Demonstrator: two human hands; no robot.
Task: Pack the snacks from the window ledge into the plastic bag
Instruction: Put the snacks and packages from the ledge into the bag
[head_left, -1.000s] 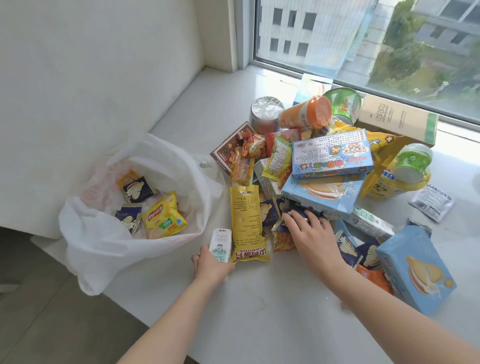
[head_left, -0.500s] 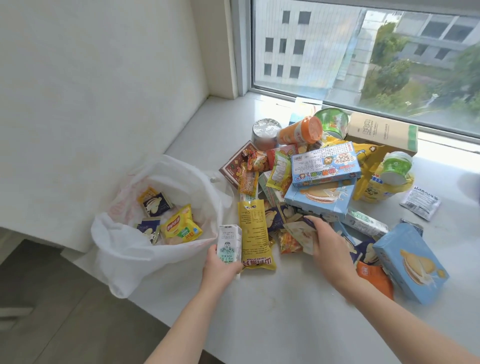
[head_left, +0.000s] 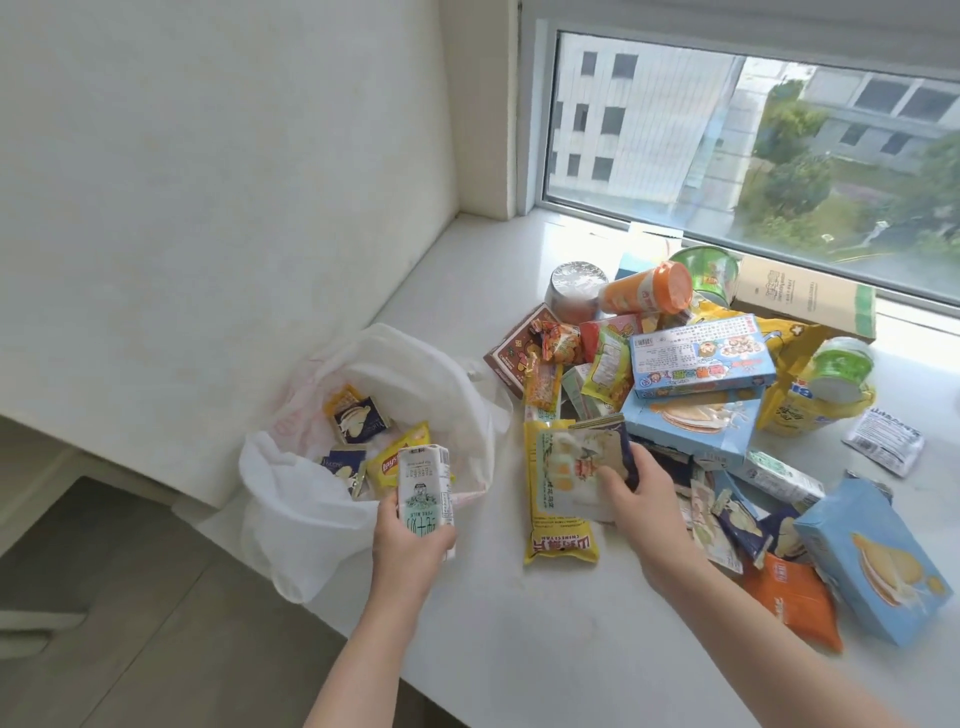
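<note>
A white plastic bag (head_left: 301, 499) gapes open at the left end of the ledge, with several small snack packets (head_left: 395, 460) lying inside. My left hand (head_left: 410, 540) grips a small white milk carton (head_left: 423, 480) upright over the bag's near rim. My right hand (head_left: 631, 493) holds a dark blue snack packet (head_left: 589, 457) lifted just above a long yellow packet (head_left: 550, 525). To the right lies a heap of snacks, among them a light blue biscuit box (head_left: 696, 421) and a printed blue box (head_left: 701, 358) on top of it.
The white window ledge (head_left: 545, 649) ends at a front edge with the floor below on the left. Another blue biscuit box (head_left: 872, 561), an orange packet (head_left: 795, 597), an orange-lidded tub (head_left: 649, 288), green cups, a yellow bag and a brown carton (head_left: 805, 296) crowd the right side by the window.
My left hand has carried the milk carton left and up to the bag's mouth. My right hand has pulled a dark blue packet out of the heap and lifted it.
</note>
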